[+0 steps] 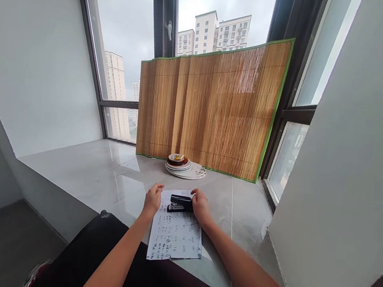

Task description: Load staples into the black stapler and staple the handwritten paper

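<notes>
A sheet of paper point(177, 241) covered in handwriting lies on the pale tiled sill, its near edge reaching toward the lap. On its upper part is a black stapler point(180, 204), its arm raised a little from the base and its front pointing left. My right hand point(200, 206) is closed around the rear end of the stapler. At the paper's upper left edge, my left hand point(153, 200) has its fingers curled and pressed together; whatever they hold is too small to make out, though the paper's edge is right beside them.
Beyond the paper, a stack of plates point(177, 164) rests on a larger oval plate point(196, 172). A bamboo mat point(210, 108) with green edging stands against the window. Walls rise at left and right, and my dark-clothed legs point(101, 249) are at the sill's front edge.
</notes>
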A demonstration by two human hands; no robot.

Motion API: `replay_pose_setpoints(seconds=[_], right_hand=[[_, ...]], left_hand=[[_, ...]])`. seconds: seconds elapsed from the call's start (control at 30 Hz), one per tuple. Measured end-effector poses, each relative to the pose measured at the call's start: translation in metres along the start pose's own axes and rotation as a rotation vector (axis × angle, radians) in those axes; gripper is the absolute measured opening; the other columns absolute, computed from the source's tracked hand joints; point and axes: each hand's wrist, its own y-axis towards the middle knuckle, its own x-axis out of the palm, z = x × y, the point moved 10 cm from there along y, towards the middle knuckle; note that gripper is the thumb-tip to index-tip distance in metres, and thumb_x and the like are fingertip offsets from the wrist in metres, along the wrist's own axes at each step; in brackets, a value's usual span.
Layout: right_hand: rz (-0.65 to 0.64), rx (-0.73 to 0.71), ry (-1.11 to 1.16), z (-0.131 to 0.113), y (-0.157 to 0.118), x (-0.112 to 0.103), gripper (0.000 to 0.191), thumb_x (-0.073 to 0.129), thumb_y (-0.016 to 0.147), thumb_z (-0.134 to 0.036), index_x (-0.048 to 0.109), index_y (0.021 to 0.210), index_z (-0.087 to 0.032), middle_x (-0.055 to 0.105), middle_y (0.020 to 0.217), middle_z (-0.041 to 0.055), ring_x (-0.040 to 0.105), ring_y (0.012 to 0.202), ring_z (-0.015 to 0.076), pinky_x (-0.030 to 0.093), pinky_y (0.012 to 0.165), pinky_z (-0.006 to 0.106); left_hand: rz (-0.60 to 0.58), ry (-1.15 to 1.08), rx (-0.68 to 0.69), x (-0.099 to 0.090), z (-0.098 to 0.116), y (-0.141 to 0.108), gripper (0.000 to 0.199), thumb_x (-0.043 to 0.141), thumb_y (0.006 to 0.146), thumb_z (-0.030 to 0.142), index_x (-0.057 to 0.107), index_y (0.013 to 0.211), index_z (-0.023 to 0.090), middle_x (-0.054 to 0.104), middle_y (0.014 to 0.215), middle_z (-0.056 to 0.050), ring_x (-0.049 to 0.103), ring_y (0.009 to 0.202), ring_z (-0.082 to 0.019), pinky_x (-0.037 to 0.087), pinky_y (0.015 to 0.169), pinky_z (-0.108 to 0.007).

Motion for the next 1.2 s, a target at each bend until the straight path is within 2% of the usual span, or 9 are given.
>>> replay_pose_setpoints(seconds=[0.2,0.3,0.43,0.57,0.67,0.8,0.93,1.07,1.2], right_hand=[[0.015,-0.013,0.112,-0.015,0.000,-0.011,0.023,0.044,0.092,-0.033,0.064,0.090,-0.024,0.069,0.088,0.0051,0.063,0.080,0.0223,0.049,0.077,0.034],[-0.166,-0.140,0.159,-0.038,-0.007,0.002,0.023,0.057,0.093,-0.041,0.069,0.102,-0.024,0.073,0.103,0.0053,0.066,0.096,0.0236,0.051,0.085,0.034],[-0.346,-0.283,0.041,-0.056,-0.023,0.022,0.032,0.077,0.079,-0.030,0.072,0.111,-0.025,0.076,0.108,0.0056,0.068,0.101,0.0268,0.050,0.094,0.039],[-0.172,-0.346,-0.095,-0.069,-0.024,0.005,0.026,0.071,0.085,-0.020,0.073,0.111,-0.025,0.075,0.105,0.0079,0.064,0.101,0.0283,0.046,0.092,0.042],[-0.071,-0.483,-0.212,-0.092,-0.032,-0.009,0.029,0.061,0.094,-0.017,0.073,0.118,-0.029,0.073,0.108,0.0086,0.060,0.102,0.0279,0.041,0.095,0.044],[-0.020,-0.738,-0.335,-0.120,-0.055,-0.007,0.035,0.056,0.098,-0.011,0.071,0.121,-0.034,0.074,0.109,0.0051,0.059,0.099,0.0230,0.034,0.100,0.045],[0.073,-0.921,-0.382,-0.135,-0.074,-0.005,0.033,0.063,0.095,-0.007,0.071,0.117,-0.030,0.075,0.104,0.0013,0.058,0.097,0.0194,0.030,0.101,0.044],[0.103,-0.912,-0.403,-0.136,-0.072,-0.008,0.033,0.067,0.092,-0.005,0.072,0.114,-0.030,0.075,0.103,0.0008,0.058,0.096,0.0189,0.030,0.100,0.042],[0.082,-0.870,-0.371,-0.134,-0.068,-0.010,0.037,0.066,0.092,-0.004,0.072,0.116,-0.031,0.075,0.103,0.0007,0.058,0.096,0.0204,0.031,0.099,0.043]], left_hand=[[0.049,-0.286,-0.177,0.002,-0.026,0.003,0.037,0.033,0.103,0.029,0.065,0.114,0.015,0.073,0.125,-0.018,0.074,0.110,-0.021,0.059,0.092,-0.033],[0.063,-0.385,-0.203,-0.002,-0.032,0.001,0.031,0.039,0.101,0.028,0.066,0.109,0.015,0.073,0.124,-0.019,0.074,0.112,-0.023,0.059,0.096,-0.035],[0.079,-0.493,-0.194,-0.006,-0.026,-0.002,0.027,0.041,0.101,0.026,0.066,0.103,0.015,0.072,0.126,-0.020,0.072,0.117,-0.024,0.057,0.102,-0.037],[0.054,-0.623,-0.151,-0.010,-0.011,-0.005,0.029,0.037,0.104,0.026,0.064,0.106,0.017,0.068,0.135,-0.017,0.069,0.123,-0.020,0.055,0.106,-0.033],[-0.031,-0.759,-0.226,-0.002,-0.011,-0.012,0.026,0.040,0.105,0.028,0.062,0.108,0.016,0.065,0.138,-0.019,0.075,0.108,-0.022,0.061,0.096,-0.035],[-0.204,-0.883,-0.420,0.020,-0.027,-0.029,0.027,0.044,0.107,0.036,0.057,0.114,0.014,0.073,0.115,-0.019,0.077,0.076,-0.019,0.065,0.074,-0.032],[-0.382,-0.965,-0.437,0.032,-0.029,-0.037,0.026,0.047,0.107,0.030,0.057,0.118,0.009,0.076,0.096,-0.016,0.074,0.069,-0.016,0.062,0.067,-0.024],[-0.525,-1.037,-0.375,0.037,-0.018,-0.040,0.020,0.048,0.104,0.014,0.063,0.115,0.005,0.076,0.103,-0.018,0.076,0.083,-0.017,0.063,0.078,-0.024],[-0.517,-1.038,-0.320,0.038,-0.017,-0.038,0.019,0.052,0.101,0.008,0.069,0.108,0.004,0.076,0.106,-0.018,0.076,0.090,-0.018,0.063,0.085,-0.026]])
